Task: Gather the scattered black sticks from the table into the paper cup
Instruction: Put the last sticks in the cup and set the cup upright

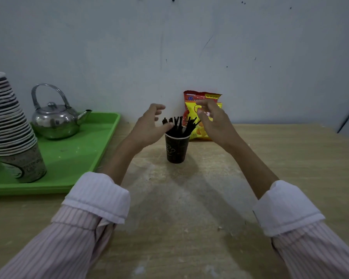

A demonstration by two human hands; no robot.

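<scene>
flanking a dark paper cup at frame centre, both hands are held raised with fingers spread.

black sticks are seen standing bunched in the cup, fanning out above its rim; none are seen lying on the wooden table. the left hand is held loose and released, thumb tip at or just beside the leftmost stick tops; contact cannot be told. the right hand is held uncurled and empty, near the sticks on the right, apart from them. a red and yellow snack bag is propped against the wall just behind the cup, partly covered by the right hand. at left of frame a green tray is noted, bearing a metal kettle and a tilted stack of paper cups. striped sleeves with turned-back cuffs are seen in the lower corners.
</scene>
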